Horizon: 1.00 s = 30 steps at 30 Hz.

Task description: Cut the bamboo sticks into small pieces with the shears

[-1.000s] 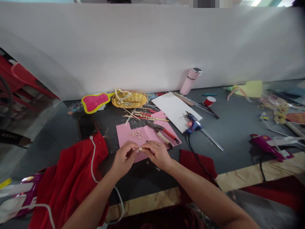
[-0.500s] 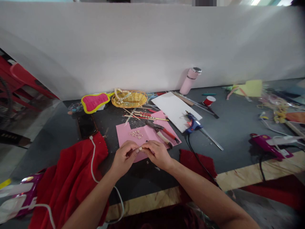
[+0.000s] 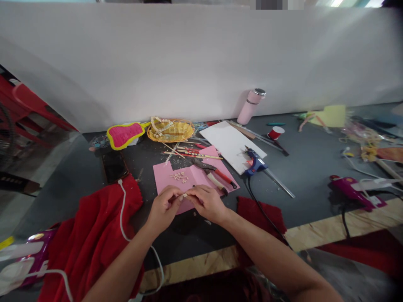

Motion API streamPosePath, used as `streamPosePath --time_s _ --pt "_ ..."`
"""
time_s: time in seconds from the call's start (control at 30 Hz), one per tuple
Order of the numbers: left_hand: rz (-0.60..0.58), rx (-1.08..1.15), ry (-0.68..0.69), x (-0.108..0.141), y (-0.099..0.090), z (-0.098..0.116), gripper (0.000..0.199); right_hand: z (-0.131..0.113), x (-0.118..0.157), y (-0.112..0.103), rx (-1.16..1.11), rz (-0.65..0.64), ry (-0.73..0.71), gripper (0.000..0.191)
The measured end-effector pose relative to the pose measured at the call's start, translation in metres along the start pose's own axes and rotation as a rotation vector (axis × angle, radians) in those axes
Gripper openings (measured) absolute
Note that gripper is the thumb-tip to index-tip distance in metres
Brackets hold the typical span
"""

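Between my two hands is a small pale piece, pinched at the fingertips; its exact kind is too small to make out. My left hand is closed on its left side, and my right hand is closed on its right side. Both hover over the near part of a pink paper sheet. Just beyond the fingers lies a little heap of similar pale pieces. Pliers with one red and one whitish handle rest on the paper, right of the heap.
A hot glue gun with a clear stick lies right, by a white sheet. Behind are a wicker basket and a pink bottle. Left are a phone and a red cloth with a white cable across it.
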<state>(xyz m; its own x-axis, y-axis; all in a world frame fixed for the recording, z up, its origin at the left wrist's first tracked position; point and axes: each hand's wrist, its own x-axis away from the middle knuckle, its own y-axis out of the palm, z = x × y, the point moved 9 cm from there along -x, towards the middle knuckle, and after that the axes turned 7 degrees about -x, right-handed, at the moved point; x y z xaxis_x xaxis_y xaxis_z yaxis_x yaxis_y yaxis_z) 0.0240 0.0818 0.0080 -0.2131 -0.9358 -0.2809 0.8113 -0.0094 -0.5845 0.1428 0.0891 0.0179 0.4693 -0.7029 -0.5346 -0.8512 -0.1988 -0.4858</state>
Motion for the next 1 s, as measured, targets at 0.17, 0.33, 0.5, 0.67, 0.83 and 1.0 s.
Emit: streamPosePath --time_s 0.17,0.33,0.5,0.67,0.83,1.0 --pt "0.087 -0.051 -0.082 0.0 -0.011 -0.009 0.01 0.016 0.001 0.003 0.188 -0.058 0.068 0.013" --pt "0.132 -0.033 -0.147 0.0 -0.015 -0.02 0.012 0.037 -0.001 0.0 0.376 -0.098 0.171 0.017" --pt "0.13 -0.035 -0.134 -0.001 -0.012 -0.023 0.012 0.044 -0.003 -0.01 0.328 -0.06 0.209 0.02" --pt "0.165 -0.064 -0.145 -0.003 -0.018 -0.024 0.013 0.044 -0.004 -0.042 0.327 0.012 0.262 0.016" --pt "0.175 -0.053 -0.135 -0.002 -0.019 -0.023 0.014 0.044 0.005 -0.078 0.586 -0.05 0.275 0.014" --pt "0.179 -0.053 -0.126 -0.002 -0.017 -0.024 0.014 0.06 0.023 -0.075 0.738 -0.203 0.389 0.017"
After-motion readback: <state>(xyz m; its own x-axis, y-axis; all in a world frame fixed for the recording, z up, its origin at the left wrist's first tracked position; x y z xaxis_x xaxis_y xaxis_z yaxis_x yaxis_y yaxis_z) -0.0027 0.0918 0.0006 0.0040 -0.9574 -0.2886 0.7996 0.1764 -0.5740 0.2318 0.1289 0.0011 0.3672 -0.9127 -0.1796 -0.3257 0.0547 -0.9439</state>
